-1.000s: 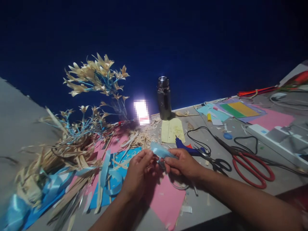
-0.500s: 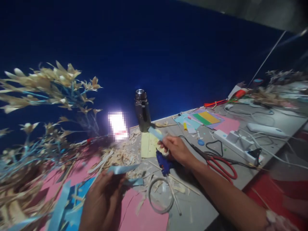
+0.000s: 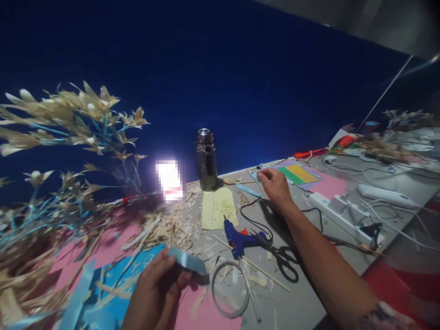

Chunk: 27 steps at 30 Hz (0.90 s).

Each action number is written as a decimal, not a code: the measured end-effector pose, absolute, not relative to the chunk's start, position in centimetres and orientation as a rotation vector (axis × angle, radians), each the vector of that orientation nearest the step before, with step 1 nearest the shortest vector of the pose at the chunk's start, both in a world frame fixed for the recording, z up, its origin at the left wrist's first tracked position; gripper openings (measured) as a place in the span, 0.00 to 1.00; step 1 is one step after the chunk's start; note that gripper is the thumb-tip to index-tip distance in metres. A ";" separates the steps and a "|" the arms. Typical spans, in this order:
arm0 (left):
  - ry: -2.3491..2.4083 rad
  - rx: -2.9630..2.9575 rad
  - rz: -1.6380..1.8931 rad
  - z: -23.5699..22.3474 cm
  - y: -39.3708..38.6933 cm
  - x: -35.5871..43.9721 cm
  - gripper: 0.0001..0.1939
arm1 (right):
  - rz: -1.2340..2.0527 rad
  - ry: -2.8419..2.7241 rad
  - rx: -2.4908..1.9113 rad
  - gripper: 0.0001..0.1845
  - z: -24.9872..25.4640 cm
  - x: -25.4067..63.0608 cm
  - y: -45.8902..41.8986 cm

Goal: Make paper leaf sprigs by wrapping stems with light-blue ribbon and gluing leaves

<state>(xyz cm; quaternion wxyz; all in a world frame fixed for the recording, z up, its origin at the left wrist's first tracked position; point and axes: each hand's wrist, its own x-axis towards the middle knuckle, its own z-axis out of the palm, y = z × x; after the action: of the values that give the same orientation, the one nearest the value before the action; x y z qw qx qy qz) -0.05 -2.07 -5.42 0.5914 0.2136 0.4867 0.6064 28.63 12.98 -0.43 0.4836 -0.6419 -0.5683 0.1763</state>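
In the head view my left hand (image 3: 158, 286) is closed around a piece of light blue ribbon (image 3: 187, 260), whose free end sticks out to the right. My right hand (image 3: 277, 185) is over the back of the table with its fingers pinched together; what they hold, if anything, I cannot make out. Just left of it a light blue strip (image 3: 248, 189) lies on the table. A blue glue gun (image 3: 237, 238) rests between my hands, its nozzle toward the yellow paper (image 3: 218, 208). Black-handled scissors (image 3: 287, 263) lie beside the glue gun.
A dark thermos flask (image 3: 206, 165) stands at the back edge. Dried flowers on blue stems (image 3: 92, 123) rise at the left. A wire ring (image 3: 215, 288) lies in front, a power strip (image 3: 343, 213) with cables at the right. Shavings (image 3: 172, 224) and pink card (image 3: 206, 305) cover the left side.
My right hand has moved right and away from me, and the light blue strip it held now lies on the table. My left hand has turned its ribbon slightly, keeping hold.
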 end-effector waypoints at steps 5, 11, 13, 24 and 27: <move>0.970 0.586 1.276 -4.8 -2.5 0.6 0.08 | 1.033 -1.911 -1.073 0.09 0.6 22.0 6.3; 0.946 0.546 1.292 -4.5 -2.7 0.6 0.12 | 1.644 -1.808 -0.905 0.10 -2.3 18.2 3.1; 0.931 0.546 1.293 -4.7 -2.7 0.5 0.12 | 1.733 -1.673 -0.940 0.09 -3.1 18.2 3.3; 0.975 0.510 1.309 -5.2 -3.0 1.1 0.16 | 0.861 -1.913 -0.977 0.07 -5.7 17.3 2.5; 0.999 0.487 1.350 -5.4 -3.2 1.6 0.15 | 0.357 -2.075 -0.894 0.09 -6.1 17.2 1.9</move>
<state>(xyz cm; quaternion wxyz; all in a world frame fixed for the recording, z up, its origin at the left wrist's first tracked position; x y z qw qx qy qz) 1.63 -3.16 -5.42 0.6416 0.2136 0.4383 0.5922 17.18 1.94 -6.07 0.4142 -0.3556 -0.8258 0.1421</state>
